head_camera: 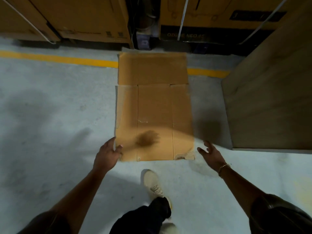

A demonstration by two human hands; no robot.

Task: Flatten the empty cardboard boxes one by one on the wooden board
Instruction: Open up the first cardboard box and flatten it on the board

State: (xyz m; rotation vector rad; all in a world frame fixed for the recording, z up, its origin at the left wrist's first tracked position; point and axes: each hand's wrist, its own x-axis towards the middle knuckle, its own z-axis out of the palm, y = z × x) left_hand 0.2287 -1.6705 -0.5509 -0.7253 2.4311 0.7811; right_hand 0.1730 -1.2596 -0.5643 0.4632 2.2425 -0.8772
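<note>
Flattened box on floor, across yellow line, long axis running away from person. Left hand pinches near-left corner, thumb on top. Right hand just off near-right corner, fingers spread, holding nothing.

The flattened cardboard box lies in the centre of the frame on the floor, its far end crossing the floor line that runs from left to right. The left hand grips its lower left corner, the right hand sits just right of its lower right corner, and a shoe stands below it. Big cartons line the top edge and a broad board fills the right side
</note>
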